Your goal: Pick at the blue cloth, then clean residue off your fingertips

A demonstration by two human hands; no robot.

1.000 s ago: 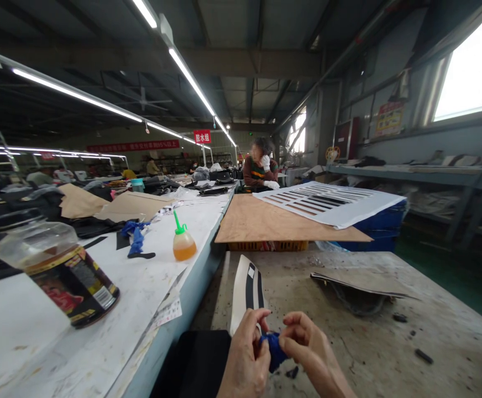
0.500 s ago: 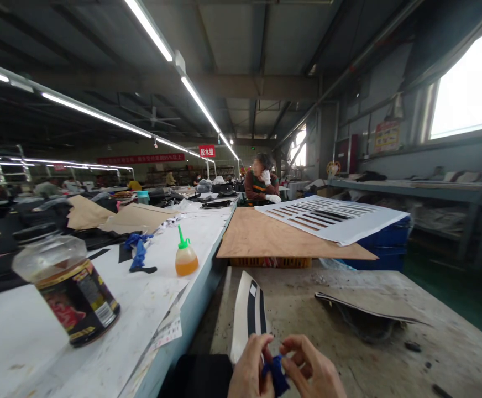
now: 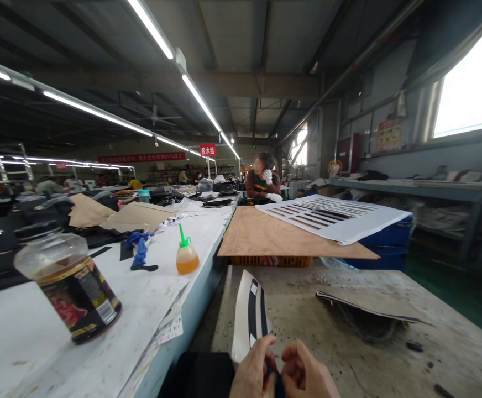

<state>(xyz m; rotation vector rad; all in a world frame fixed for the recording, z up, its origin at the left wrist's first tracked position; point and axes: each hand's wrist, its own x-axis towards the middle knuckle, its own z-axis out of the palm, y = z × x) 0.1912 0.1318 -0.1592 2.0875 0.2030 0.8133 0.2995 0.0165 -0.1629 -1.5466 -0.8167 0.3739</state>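
Low in the picture, my left hand (image 3: 254, 369) is closed on a small piece of blue cloth (image 3: 279, 382), most of it hidden by the fingers. Just right of it, my right hand (image 3: 307, 371) has its fingers curled together against the cloth's right side; what they pinch is hidden. Behind my left hand a curved white sheet with black strips (image 3: 244, 315) stands up from the grey worktable (image 3: 299, 298). To the right on that table lies a thin, dark-edged panel (image 3: 369, 307), raised over dark material.
At left, a white-covered table (image 3: 150, 298) bears a large labelled jar (image 3: 79, 293), a green-tipped glue bottle (image 3: 187, 257) and blue cloth (image 3: 140, 249). Ahead are a wooden board (image 3: 253, 232) and a slotted white sheet (image 3: 349, 235). A person in white gloves (image 3: 261, 188) sits beyond.
My hands have drawn closer together and the right fingers have curled in more. Less of the blue cloth shows between them. The seated person's head is tilted slightly differently.
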